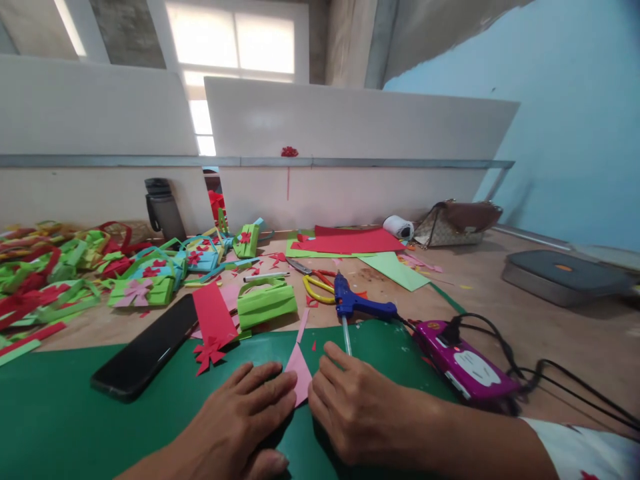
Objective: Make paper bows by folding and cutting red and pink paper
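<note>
A folded piece of pink paper [299, 375] with a pointed top lies on the green mat [165, 427] between my hands. My left hand [245, 413] rests over its left side, fingers stretched out and fingertips touching the paper. At its right edge, my right hand [353, 400] is closed, with curled fingers against the paper; the thumb is hidden. Just beyond is a thin pink strip [303, 325]. A blue glue gun [363, 300] with a clear glue stick [347, 337] lies past my right hand. Near it are yellow-handled scissors [319, 290].
A black phone [150, 343], a red paper piece [214, 313] and a green paper bag [267, 303] lie beyond my left hand. Many small paper bags [145, 277] crowd the left. A purple power strip [465, 360] with cables and a lidded container [565, 277] sit right.
</note>
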A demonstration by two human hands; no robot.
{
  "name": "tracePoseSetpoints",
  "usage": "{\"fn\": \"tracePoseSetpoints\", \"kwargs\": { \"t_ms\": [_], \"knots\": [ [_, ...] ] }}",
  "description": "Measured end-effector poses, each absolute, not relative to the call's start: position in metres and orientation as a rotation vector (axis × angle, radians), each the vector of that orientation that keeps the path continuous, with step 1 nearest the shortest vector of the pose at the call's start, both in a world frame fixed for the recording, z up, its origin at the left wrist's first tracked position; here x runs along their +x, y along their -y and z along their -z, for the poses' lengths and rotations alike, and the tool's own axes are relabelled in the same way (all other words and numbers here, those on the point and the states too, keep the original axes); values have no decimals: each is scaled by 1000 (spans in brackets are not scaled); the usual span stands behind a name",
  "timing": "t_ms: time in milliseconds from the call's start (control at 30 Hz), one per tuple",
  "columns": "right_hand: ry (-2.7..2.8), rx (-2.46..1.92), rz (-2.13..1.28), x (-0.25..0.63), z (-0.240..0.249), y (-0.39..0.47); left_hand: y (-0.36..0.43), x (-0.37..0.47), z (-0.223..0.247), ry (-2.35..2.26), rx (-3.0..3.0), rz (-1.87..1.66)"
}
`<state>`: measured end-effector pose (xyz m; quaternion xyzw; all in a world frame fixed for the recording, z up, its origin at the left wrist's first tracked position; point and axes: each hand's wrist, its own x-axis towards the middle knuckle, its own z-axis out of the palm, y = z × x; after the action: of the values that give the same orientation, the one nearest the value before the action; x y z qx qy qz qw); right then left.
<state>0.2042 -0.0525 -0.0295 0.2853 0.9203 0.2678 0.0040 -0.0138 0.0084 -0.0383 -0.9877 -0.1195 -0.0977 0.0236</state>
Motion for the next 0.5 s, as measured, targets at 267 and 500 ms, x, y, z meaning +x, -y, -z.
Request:
{"fn": "tracePoseSetpoints", "kwargs": {
  "t_ms": [267, 500],
  "knots": [
    [-2925, 1059, -835, 207, 32, 55, -12, -15, 44, 297, -2965, 307],
    [-2855, 1143, -543, 206, 36, 56, -18, -16, 60, 210, -2905, 390]
  ]
}}
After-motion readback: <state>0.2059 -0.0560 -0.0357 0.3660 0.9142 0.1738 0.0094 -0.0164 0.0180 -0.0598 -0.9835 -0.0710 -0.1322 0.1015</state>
